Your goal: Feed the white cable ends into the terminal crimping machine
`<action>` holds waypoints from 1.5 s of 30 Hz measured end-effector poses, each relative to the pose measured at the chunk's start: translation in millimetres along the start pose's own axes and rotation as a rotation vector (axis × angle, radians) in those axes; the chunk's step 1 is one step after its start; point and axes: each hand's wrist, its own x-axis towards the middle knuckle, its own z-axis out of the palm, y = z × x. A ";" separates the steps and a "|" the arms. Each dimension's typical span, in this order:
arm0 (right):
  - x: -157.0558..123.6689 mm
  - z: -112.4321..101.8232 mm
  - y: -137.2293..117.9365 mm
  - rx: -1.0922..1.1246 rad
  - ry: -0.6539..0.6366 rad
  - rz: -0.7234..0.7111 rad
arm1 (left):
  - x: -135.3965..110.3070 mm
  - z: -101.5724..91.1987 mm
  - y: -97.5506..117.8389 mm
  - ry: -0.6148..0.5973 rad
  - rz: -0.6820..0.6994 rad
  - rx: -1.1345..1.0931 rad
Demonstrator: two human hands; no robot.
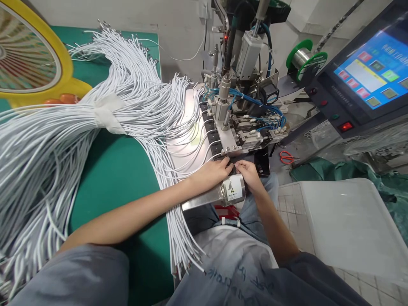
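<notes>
My left hand (221, 169) is closed in a pinch at the front edge of a bench machine (227, 142) with metal clamps and blue air tubes. A white cable (205, 160) runs from the bundle to its fingers, though its tip is hidden there. Close by on the right, my right hand (248, 173) pinches something too small to make out, its fingertips almost meeting the left ones. Several other white cables curve into the machine's dark slots (214, 138). Below both hands lies a metal bar with a labelled end (234, 188).
A large tied bundle of white cables (127, 112) covers much of the green table (127, 170). A yellow fan (65, 63) stands at left. On the right are a solder-like wire spool (302, 57), a lit control screen (372, 70), red-handled scissors (287, 157) and a pale bin (347, 221).
</notes>
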 end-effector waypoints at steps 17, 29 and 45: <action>9.3 -1.1 -1.8 -0.112 -0.055 -0.048 | -7.1 -17.6 4.6 -0.001 -0.075 0.017; -120.1 58.3 -4.9 -0.270 -0.200 -0.193 | -7.3 -16.8 -0.4 -0.007 -0.308 -0.013; -126.8 65.0 -16.6 -0.405 -0.548 0.010 | -7.8 -16.8 13.7 0.218 -0.151 -0.121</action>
